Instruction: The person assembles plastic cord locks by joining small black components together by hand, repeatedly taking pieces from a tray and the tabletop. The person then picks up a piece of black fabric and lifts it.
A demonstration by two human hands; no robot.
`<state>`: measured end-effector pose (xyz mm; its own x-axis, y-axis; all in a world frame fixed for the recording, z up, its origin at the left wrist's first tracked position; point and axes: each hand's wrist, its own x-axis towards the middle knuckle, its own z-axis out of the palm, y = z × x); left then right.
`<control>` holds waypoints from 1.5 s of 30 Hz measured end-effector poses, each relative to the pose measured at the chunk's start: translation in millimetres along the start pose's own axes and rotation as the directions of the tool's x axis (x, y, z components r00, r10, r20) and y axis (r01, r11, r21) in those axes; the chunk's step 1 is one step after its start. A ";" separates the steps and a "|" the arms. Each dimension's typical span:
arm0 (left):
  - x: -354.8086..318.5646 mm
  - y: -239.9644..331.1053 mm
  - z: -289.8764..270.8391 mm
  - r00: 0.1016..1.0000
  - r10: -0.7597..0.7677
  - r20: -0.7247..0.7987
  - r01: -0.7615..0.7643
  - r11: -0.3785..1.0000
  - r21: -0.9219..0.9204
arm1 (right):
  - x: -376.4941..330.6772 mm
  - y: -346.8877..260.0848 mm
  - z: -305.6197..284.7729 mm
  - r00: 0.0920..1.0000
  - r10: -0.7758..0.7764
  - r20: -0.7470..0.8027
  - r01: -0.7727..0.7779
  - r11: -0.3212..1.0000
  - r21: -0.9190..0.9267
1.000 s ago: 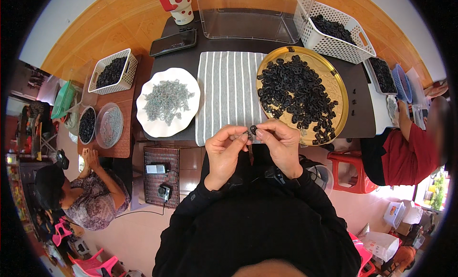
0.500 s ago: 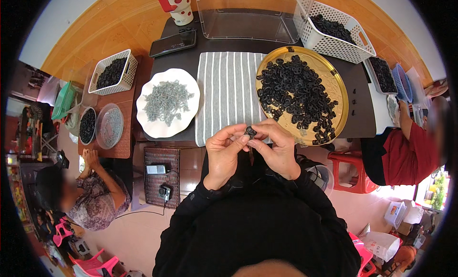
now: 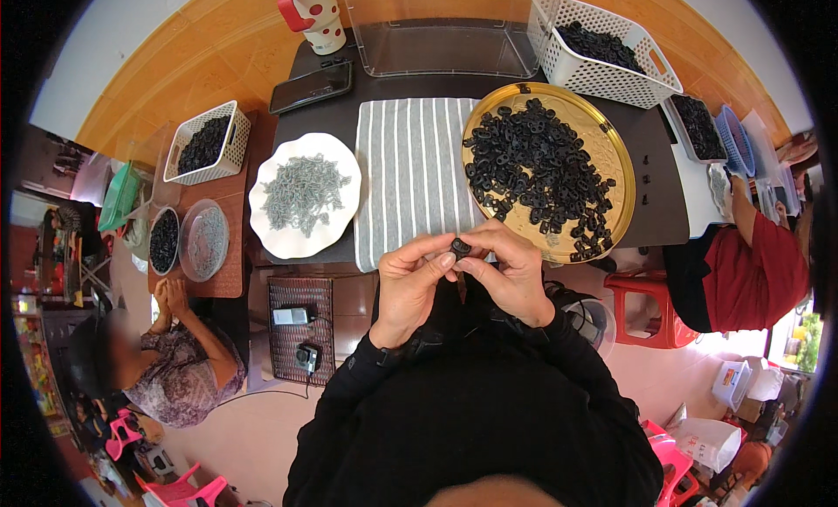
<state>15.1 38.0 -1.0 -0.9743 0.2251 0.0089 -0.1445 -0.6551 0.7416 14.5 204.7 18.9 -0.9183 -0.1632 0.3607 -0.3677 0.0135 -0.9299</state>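
Between the fingertips of both hands sits a small black plastic part (image 3: 460, 247), over the front edge of the table. My left hand (image 3: 414, 280) pinches it from one side, thumb against forefinger. From the other side my right hand (image 3: 508, 269) grips it the same way. Beyond them lies a grey and white striped cloth (image 3: 410, 171). A gold round tray (image 3: 618, 158) to the right bears a heap of black plastic parts (image 3: 532, 158). On the left, a white scalloped plate (image 3: 266, 230) holds a pile of small silvery metal pieces (image 3: 305, 191).
A clear plastic box (image 3: 445, 57) stands at the back beside a white basket (image 3: 611, 79) of black parts. Behind the plate are a phone (image 3: 311, 87) and a spotted tumbler (image 3: 319, 22). Co-workers sit at left (image 3: 188, 376) and right (image 3: 755, 275).
My view has shifted slightly, so the tabletop appears a little turned. Both hands keep their pinch on the black plastic part, which looks slightly turned between the fingers.
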 end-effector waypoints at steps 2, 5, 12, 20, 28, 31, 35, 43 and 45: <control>-0.3 -1.2 0.9 1.000 0.027 0.000 -0.027 0.999 0.040 | -1.1 -0.2 0.5 1.000 -0.024 -0.008 0.023 0.999 -0.027; -0.8 -2.9 2.8 0.997 0.077 0.007 -0.077 0.992 0.101 | -2.0 -3.4 3.2 0.997 -0.073 -0.028 0.070 0.992 -0.103; -3.7 -6.5 6.2 0.995 0.099 -0.019 -0.095 0.984 0.153 | -6.4 -3.7 10.1 0.975 -0.214 -0.059 0.193 0.949 -0.251; -8.6 -8.5 17.6 0.985 0.172 -0.003 -0.168 0.964 0.205 | -10.0 -11.1 11.8 0.954 -0.295 -0.059 0.256 0.899 -0.356; -10.5 -11.2 25.5 0.973 0.232 0.018 -0.231 0.955 0.184 | -9.7 -16.5 10.0 0.904 -0.424 -0.051 0.358 0.817 -0.452; -9.9 -12.9 26.1 0.969 0.242 0.040 -0.245 0.952 0.185 | -9.4 -18.4 9.4 0.898 -0.435 -0.064 0.364 0.818 -0.445; -11.3 -14.4 28.6 0.974 0.227 0.029 -0.228 0.955 0.188 | -11.1 -20.6 8.1 0.903 -0.424 -0.070 0.353 0.824 -0.444; 0.8 -4.9 18.9 0.991 0.132 -0.005 -0.123 0.937 0.327 | -6.6 -6.6 11.9 0.927 -0.367 -0.076 0.300 0.849 -0.434; 9.8 5.3 9.0 0.999 0.035 -0.013 -0.027 0.920 0.392 | -3.3 6.5 14.6 0.939 -0.339 -0.057 0.283 0.855 -0.434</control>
<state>6.3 43.2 9.0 -0.9810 0.1925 0.0258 -0.0391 -0.3258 0.9446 17.4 190.9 10.7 -0.7459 -0.1020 0.6582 -0.6379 0.3937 -0.6619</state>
